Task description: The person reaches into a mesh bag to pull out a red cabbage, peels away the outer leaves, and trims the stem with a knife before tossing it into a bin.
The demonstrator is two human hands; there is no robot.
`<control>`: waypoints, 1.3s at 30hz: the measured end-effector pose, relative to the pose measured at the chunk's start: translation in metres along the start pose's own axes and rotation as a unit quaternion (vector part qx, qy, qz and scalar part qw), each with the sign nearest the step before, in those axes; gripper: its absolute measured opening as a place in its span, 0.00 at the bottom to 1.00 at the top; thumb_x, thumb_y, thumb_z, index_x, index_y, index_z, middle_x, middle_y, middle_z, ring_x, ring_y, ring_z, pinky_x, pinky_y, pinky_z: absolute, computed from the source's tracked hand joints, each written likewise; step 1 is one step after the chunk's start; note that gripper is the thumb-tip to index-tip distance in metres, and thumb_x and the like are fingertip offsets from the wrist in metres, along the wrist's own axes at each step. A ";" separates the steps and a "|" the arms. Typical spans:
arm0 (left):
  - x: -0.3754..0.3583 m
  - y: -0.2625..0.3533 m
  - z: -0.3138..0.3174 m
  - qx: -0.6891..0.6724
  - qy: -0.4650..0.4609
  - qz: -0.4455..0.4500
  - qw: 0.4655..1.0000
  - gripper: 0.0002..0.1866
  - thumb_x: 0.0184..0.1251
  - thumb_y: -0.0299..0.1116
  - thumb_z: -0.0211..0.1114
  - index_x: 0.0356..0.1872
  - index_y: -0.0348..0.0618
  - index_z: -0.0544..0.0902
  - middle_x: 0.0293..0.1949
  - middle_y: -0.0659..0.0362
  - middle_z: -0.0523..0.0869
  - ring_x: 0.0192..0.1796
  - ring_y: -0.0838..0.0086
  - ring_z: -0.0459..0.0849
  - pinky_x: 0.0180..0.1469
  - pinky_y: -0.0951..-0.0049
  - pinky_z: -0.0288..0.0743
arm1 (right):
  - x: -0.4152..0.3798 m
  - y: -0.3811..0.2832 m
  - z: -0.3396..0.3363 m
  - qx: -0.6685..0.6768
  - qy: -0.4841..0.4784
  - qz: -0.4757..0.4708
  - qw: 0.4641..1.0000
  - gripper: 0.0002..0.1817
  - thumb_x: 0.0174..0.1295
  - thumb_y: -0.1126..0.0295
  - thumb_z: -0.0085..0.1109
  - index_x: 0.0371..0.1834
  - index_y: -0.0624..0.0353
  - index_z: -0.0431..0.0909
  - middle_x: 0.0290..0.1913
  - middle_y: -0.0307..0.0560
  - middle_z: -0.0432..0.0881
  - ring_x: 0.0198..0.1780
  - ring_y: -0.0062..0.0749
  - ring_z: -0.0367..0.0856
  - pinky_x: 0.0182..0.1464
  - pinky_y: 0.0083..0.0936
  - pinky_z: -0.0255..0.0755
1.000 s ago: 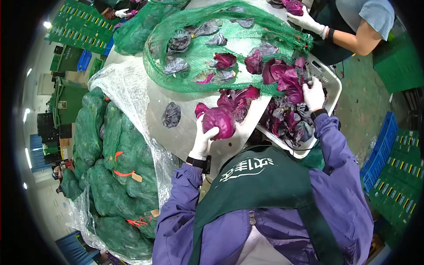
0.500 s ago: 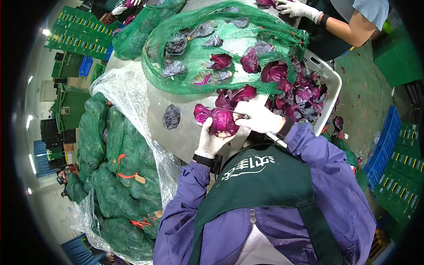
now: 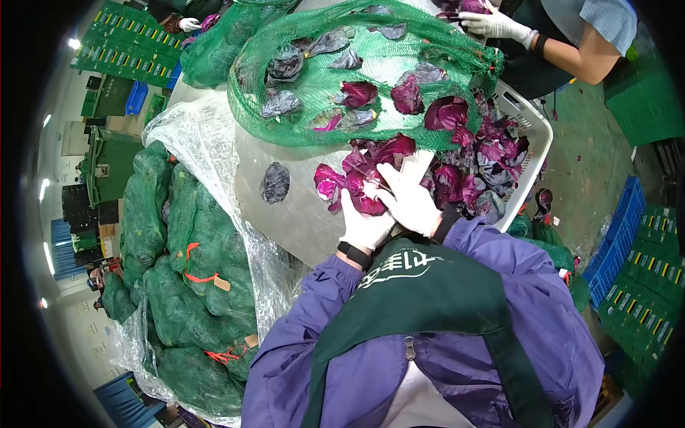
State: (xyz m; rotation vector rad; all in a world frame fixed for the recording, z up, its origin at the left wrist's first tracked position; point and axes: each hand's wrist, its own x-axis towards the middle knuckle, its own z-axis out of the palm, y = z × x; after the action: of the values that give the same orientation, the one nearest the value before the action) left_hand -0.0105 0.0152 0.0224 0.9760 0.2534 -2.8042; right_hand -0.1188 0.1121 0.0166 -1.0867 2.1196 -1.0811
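Observation:
A red cabbage (image 3: 365, 203) with a pale patch on top is held over the metal table's near edge. White-gloved, my left hand (image 3: 362, 225) cups it from the near left, thumb up along its side. My right hand (image 3: 412, 202), also gloved, bends over the cabbage's right side with fingertips close to its top. The knife in this hand is mostly hidden by the fingers and leaves. Loose purple leaves (image 3: 328, 182) lie against the cabbage on the left, and more cabbage leaves (image 3: 391, 148) lie just behind it.
A green mesh bag (image 3: 314, 139) with scattered leaves covers the table (image 3: 250, 153). At right, a white crate (image 3: 536, 153) holds trimmed leaves. Stuffed green sacks (image 3: 193, 285) and plastic film (image 3: 200, 128) are at left. A co-worker's gloved hand (image 3: 499, 27) handles cabbage at the top right.
The cabbage has turned, bringing a pale patch up. My left hand has shifted right, closer to my right hand, whose fingers have opened out somewhat. The knife blade shows less clearly.

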 end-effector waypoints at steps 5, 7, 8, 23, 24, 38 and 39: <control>0.011 -0.006 -0.009 -0.042 -0.025 -0.026 0.998 0.50 0.50 0.73 0.64 0.68 0.50 0.68 0.69 0.55 0.70 0.71 0.61 0.65 0.76 0.54 0.55 | 0.004 -0.005 -0.001 -0.149 0.007 -0.095 0.984 0.28 0.72 0.53 0.48 0.70 0.56 0.66 0.71 0.63 0.65 0.65 0.59 0.71 0.61 0.41 0.72; 0.010 -0.010 0.003 -0.127 0.038 -0.032 0.991 0.53 0.49 0.76 0.62 0.71 0.50 0.66 0.72 0.55 0.67 0.74 0.61 0.61 0.78 0.54 0.50 | 0.005 -0.005 -0.002 -0.161 0.006 -0.095 0.982 0.26 0.72 0.55 0.47 0.68 0.56 0.69 0.71 0.64 0.65 0.65 0.59 0.71 0.60 0.42 0.73; 0.011 -0.009 0.002 -0.128 0.039 -0.033 0.990 0.53 0.49 0.76 0.62 0.71 0.50 0.66 0.72 0.55 0.67 0.74 0.61 0.61 0.78 0.54 0.50 | 0.006 -0.002 -0.001 -0.196 0.005 -0.121 0.973 0.23 0.72 0.57 0.46 0.65 0.55 0.72 0.71 0.64 0.65 0.64 0.60 0.71 0.59 0.42 0.74; 0.023 -0.025 -0.008 0.054 0.045 0.144 0.987 0.58 0.51 0.78 0.60 0.72 0.40 0.60 0.70 0.50 0.67 0.70 0.57 0.66 0.73 0.56 0.62 | 0.048 0.036 0.018 -0.295 0.131 -0.100 0.941 0.14 0.67 0.67 0.46 0.51 0.57 0.76 0.37 0.54 0.80 0.35 0.47 0.80 0.44 0.46 0.70; 0.044 -0.008 -0.055 -0.128 0.033 0.063 0.989 0.59 0.49 0.77 0.63 0.72 0.40 0.59 0.68 0.49 0.67 0.70 0.56 0.66 0.71 0.54 0.64 | 0.052 0.052 0.025 -0.183 0.137 -0.084 0.970 0.14 0.70 0.61 0.48 0.48 0.57 0.77 0.32 0.57 0.81 0.33 0.50 0.80 0.40 0.46 0.70; -0.016 0.017 -0.024 -0.058 0.033 -0.039 0.997 0.41 0.58 0.72 0.56 0.64 0.51 0.71 0.58 0.54 0.77 0.57 0.60 0.76 0.51 0.58 0.78 | 0.042 0.044 -0.031 0.016 0.183 0.111 0.977 0.23 0.62 0.62 0.64 0.58 0.58 0.75 0.41 0.49 0.84 0.41 0.40 0.84 0.44 0.34 0.77; -0.017 0.016 -0.021 -0.058 0.033 -0.039 0.997 0.41 0.58 0.72 0.56 0.64 0.51 0.71 0.58 0.54 0.77 0.57 0.60 0.76 0.51 0.58 0.78 | 0.040 0.032 -0.036 0.016 0.183 0.111 0.977 0.23 0.62 0.62 0.64 0.58 0.58 0.75 0.41 0.49 0.84 0.41 0.40 0.84 0.44 0.34 0.77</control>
State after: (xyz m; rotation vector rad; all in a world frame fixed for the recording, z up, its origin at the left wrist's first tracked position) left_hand 0.0185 0.0060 0.0149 1.0538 0.4674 -2.7927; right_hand -0.1796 0.1053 0.0064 -0.6512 2.4268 -1.2756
